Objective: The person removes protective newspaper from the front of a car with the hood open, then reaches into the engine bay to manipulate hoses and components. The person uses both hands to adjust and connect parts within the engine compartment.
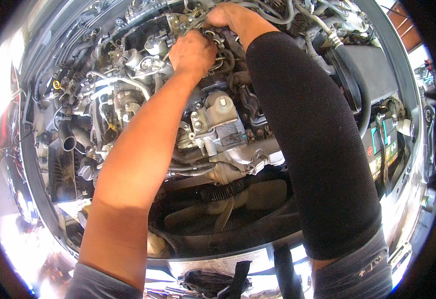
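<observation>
Both my arms reach over an open engine bay to the far side of the engine. My left hand is closed, knuckles up, its fingers curled down among hoses and metal parts. Whatever it grips is hidden beneath it. Just beyond and to the right, my right hand bends inward near the picture's upper edge. Its fingertips are out of sight among the parts there, so their grip does not show. A black sleeve covers my right forearm. Dark smudges mark the back of my left hand.
A cooling fan sits at the near side of the engine. To the right are a black box with a thick hose and a battery. An open-ended pipe and a yellow ring stand at the left.
</observation>
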Demonstrator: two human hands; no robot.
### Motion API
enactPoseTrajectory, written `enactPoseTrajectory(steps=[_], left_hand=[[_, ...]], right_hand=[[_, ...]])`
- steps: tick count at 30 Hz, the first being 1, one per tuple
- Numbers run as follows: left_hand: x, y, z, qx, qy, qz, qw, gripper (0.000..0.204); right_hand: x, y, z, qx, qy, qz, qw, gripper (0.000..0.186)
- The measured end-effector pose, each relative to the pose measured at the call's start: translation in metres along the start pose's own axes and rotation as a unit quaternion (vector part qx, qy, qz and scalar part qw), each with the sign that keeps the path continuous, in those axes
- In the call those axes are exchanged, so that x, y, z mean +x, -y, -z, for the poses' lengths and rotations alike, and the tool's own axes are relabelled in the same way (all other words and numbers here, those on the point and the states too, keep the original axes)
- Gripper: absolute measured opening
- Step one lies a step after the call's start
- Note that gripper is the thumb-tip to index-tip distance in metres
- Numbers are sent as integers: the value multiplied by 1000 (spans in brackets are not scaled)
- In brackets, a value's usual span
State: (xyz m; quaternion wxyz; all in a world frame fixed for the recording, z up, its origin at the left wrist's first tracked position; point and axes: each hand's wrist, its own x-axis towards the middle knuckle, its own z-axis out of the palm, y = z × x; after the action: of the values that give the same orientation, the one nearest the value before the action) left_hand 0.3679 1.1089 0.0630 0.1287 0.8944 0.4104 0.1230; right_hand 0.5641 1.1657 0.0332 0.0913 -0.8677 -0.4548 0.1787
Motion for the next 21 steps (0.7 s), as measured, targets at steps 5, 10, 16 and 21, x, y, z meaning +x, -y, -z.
enactPoseTrajectory(steps=[5, 10, 16, 21], left_hand=[[8, -4, -3, -2, 3, 14, 1000, 39], [7, -1, -4, -25, -18, 5, 1000, 41], [4, 0, -3, -22, 5, 23, 999, 39], [9, -3, -2, 1, 8, 12, 1000, 39]], right_hand=[[13, -7, -4, 22, -24, -5, 999, 51], [3, -6, 2, 17, -20, 10, 1000, 50], [5, -6, -3, 11, -15, 16, 1000, 49], [10, -7, -6, -2, -19, 23, 1000, 49]])
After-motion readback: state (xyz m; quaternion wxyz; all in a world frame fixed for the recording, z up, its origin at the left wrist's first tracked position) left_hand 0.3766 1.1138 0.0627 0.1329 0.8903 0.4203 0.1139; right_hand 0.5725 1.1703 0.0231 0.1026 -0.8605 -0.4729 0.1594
